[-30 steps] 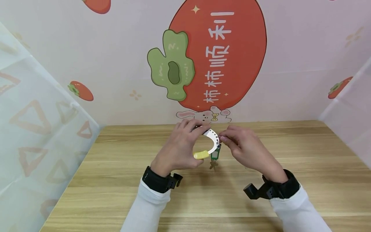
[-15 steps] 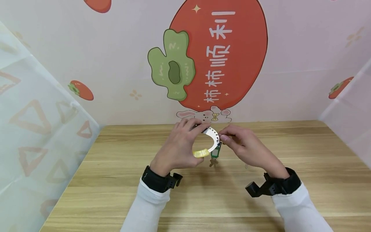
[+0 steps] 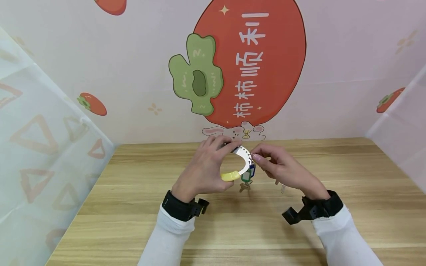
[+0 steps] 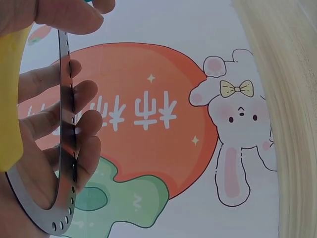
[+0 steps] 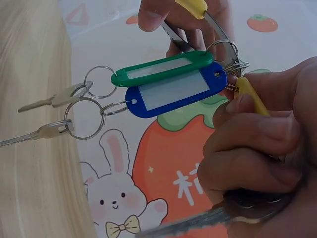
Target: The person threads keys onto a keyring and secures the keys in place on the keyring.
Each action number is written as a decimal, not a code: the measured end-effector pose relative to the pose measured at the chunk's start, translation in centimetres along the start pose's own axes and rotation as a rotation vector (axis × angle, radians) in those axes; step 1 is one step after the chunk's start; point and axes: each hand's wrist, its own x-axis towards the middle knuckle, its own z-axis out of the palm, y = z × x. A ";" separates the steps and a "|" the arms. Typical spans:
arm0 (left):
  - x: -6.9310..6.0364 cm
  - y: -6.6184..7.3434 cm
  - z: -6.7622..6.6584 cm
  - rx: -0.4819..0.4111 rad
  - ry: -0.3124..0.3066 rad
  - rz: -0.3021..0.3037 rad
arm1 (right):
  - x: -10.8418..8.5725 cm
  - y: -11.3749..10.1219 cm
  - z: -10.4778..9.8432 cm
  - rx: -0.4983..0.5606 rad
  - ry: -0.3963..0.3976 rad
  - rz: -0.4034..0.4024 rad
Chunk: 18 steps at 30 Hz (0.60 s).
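Observation:
My left hand grips a curved metal key holder with a row of small holes and a yellow grip. From its rim hang a green key tag and a blue key tag, each with a ring and a key. Close against that rim, my right hand pinches a yellow key tag, mostly covered by the fingers. A key sticks out below the curled fingers in the right wrist view. Whether the yellow tag's ring passes through a hole cannot be told.
Below the hands lies a wood-grain tabletop. A printed backdrop with a large red persimmon and a rabbit stands along its back edge, and side sheets slope in at left and right. Both wrists wear black camera straps.
The blue tag has come into sight beside the green one in the head view. Keys now show below my right hand, which has shifted slightly. My left hand stays nearly still.

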 end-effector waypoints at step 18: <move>0.0 -0.1 -0.1 -0.029 0.031 0.025 | -0.1 0.2 -0.4 0.144 -0.039 0.052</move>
